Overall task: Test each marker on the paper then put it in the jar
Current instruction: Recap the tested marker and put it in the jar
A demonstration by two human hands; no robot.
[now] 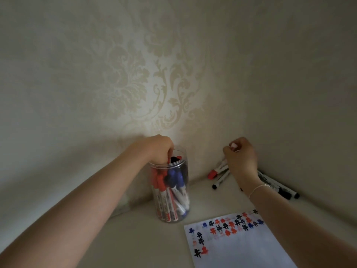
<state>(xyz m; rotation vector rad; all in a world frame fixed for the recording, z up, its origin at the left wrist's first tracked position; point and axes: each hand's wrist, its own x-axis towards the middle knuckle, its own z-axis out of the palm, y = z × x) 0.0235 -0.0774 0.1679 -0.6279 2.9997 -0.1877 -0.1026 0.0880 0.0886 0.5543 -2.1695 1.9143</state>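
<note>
Reaching with curled right hand (241, 157) over loose markers (220, 174) lying flat below it, long axes toward the corner; left hand (161, 148) pinching a marker into jar (170, 192), paper (237, 246) nearer.

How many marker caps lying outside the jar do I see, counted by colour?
Red cap: 1
Black caps: 3
Total: 4 in plain view. The right hand covers part of the pile, so more may lie hidden.
</note>
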